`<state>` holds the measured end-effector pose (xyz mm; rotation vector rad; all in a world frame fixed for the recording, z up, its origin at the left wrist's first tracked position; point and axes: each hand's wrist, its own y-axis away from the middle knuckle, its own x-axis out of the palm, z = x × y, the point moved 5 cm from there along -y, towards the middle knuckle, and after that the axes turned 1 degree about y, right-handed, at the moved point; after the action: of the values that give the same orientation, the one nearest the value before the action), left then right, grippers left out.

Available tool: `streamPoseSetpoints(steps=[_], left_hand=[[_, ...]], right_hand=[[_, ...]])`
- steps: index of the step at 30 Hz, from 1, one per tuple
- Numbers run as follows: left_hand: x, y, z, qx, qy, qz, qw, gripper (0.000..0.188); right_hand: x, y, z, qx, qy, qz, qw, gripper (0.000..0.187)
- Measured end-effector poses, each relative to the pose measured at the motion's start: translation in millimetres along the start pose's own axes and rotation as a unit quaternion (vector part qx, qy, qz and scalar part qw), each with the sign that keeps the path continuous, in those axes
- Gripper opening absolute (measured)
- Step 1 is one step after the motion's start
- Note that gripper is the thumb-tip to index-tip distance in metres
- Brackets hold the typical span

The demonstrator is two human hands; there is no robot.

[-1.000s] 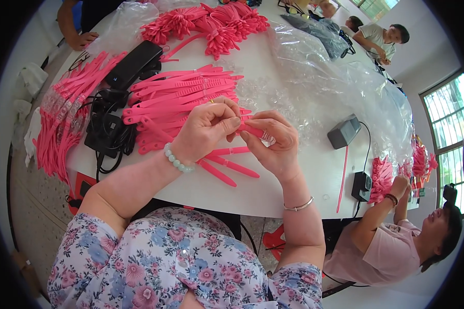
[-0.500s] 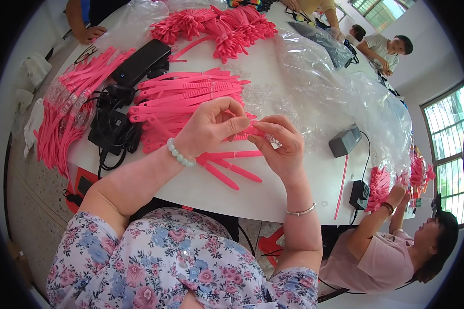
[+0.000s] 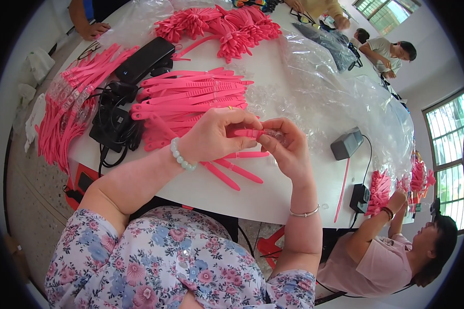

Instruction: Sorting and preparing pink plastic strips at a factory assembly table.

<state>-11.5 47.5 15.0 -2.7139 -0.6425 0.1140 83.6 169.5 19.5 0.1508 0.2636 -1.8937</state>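
Note:
My left hand (image 3: 216, 131) and my right hand (image 3: 291, 152) meet over the near middle of the table. Both are closed in a pinch around one pink strap (image 3: 247, 133), whose short tip shows between my fingers. Small clear plastic pieces (image 3: 279, 136) sit in the curl of my right fingers; their exact shape is blurred. Just below my hands a few loose pink straps (image 3: 245, 173) lie fanned out. Beyond my left hand is a thick row of pink straps (image 3: 191, 95), with clear bits across it.
Bundled pink straps (image 3: 229, 31) lie at the back, and straps with clear fittings (image 3: 72, 100) at the left. Black adapters with cables (image 3: 108, 123), a grey box (image 3: 347, 143), scattered clear pieces (image 3: 273, 103) and plastic film (image 3: 366, 103) surround the work. A co-worker (image 3: 381, 257) sits at right.
My hands have drawn closer together and sunk slightly, with the left fingers now over the strap. More of the pink strap tip shows, lying level between my fingers.

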Motion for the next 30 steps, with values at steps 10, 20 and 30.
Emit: streamPoseSetpoints(steps=[10,20,30], left_hand=[[4.4,2.9,-20.5,0.119,-0.149,-0.043,0.981,0.017],[-1.8,3.1,4.1,-0.014,0.043,-0.037,0.998,0.019],[-3.1,-0.6,4.8,-0.068,0.06,-0.001,0.996,0.023]], right_hand=[[3.4,0.4,1.7,0.005,-0.182,-0.006,0.983,0.01],[-1.1,0.2,-1.9,0.009,-0.18,0.024,0.983,0.012],[-8.4,-2.1,-1.5,-0.01,-0.208,-0.024,0.978,0.02]])
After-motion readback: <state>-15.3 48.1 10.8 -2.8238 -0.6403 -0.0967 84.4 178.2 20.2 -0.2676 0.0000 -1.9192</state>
